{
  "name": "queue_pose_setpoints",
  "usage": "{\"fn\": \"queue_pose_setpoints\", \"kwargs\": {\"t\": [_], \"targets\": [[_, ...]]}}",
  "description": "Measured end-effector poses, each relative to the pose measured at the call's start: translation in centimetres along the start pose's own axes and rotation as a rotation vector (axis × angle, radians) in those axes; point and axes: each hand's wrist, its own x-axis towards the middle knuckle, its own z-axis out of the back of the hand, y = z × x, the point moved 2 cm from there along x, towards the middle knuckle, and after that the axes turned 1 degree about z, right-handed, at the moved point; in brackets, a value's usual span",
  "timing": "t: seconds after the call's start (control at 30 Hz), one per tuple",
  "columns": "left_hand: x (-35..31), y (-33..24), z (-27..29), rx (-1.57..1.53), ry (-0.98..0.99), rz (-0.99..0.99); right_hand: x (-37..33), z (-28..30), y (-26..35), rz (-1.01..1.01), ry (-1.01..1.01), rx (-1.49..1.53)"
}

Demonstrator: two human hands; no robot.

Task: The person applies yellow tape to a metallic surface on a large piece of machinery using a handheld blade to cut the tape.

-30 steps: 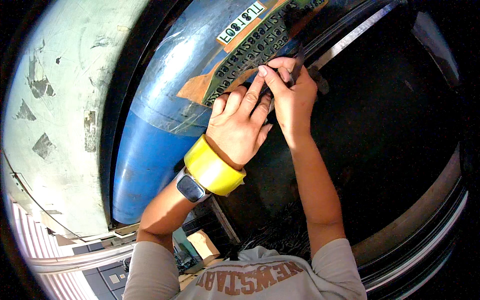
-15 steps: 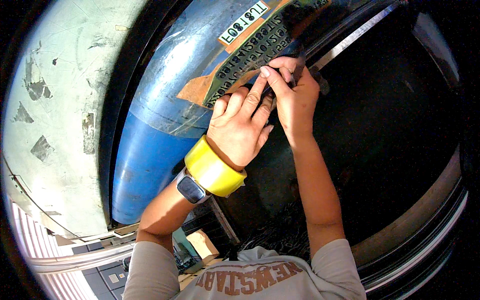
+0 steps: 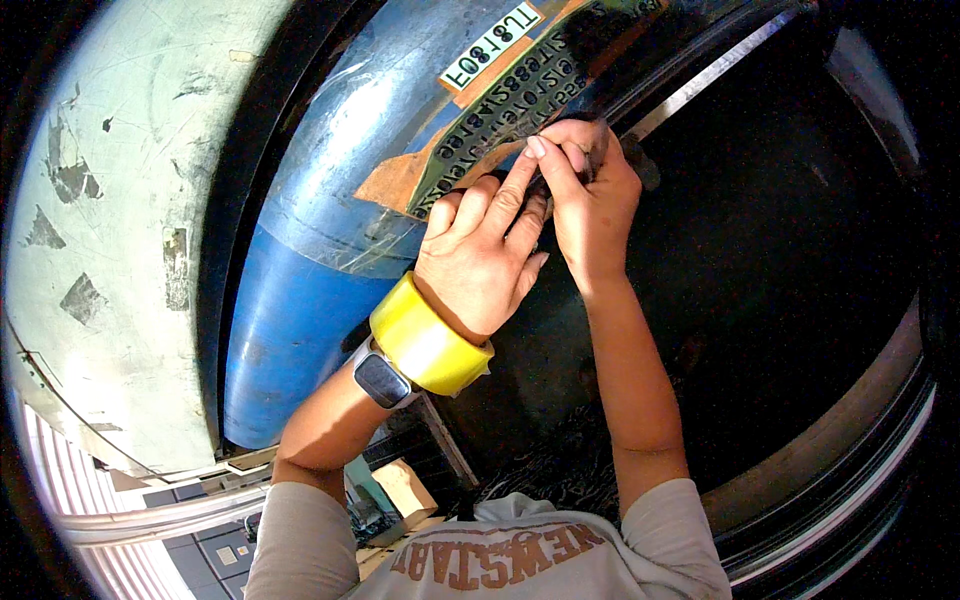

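A curved dark-green printing plate (image 3: pixel 500 110) with raised mirror-image characters lies on a blue cylinder (image 3: pixel 300 290), with orange-brown backing showing around it. My left hand (image 3: pixel 480 240) rests at the plate's near edge, palm down, its fingers extended and somewhat bent. Its index fingertip meets my right thumb. My right hand (image 3: pixel 595 195) is closed in a pinch at that same edge; what lies between its fingertips is too dark and hidden to name. A roll of yellow tape (image 3: pixel 425 335) circles my left wrist, above a watch (image 3: pixel 382 380).
To the left, a pale, scuffed machine panel (image 3: pixel 130 200) curves alongside the cylinder. A dark recess (image 3: pixel 760 260) fills the right side, crossed at the top by a light metal bar (image 3: pixel 720 65). A cardboard box (image 3: pixel 405 490) stands below, beside my left arm.
Both hands keep nearly the same place. My right fingertips have shifted very slightly at the plate's edge.
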Motion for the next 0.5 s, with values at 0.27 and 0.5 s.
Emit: {"fn": "queue_pose_setpoints", "kwargs": {"t": [0.27,0.5], "targets": [[0.3,0.0,0.3,-0.016,0.029,-0.002,-0.8,1.9,-1.3,-0.06,0.086,-0.014],[-0.1,-0.1,0.2,-0.012,0.032,0.007,2.2,6.4,-1.4,0.249,0.487,-0.368]]}}
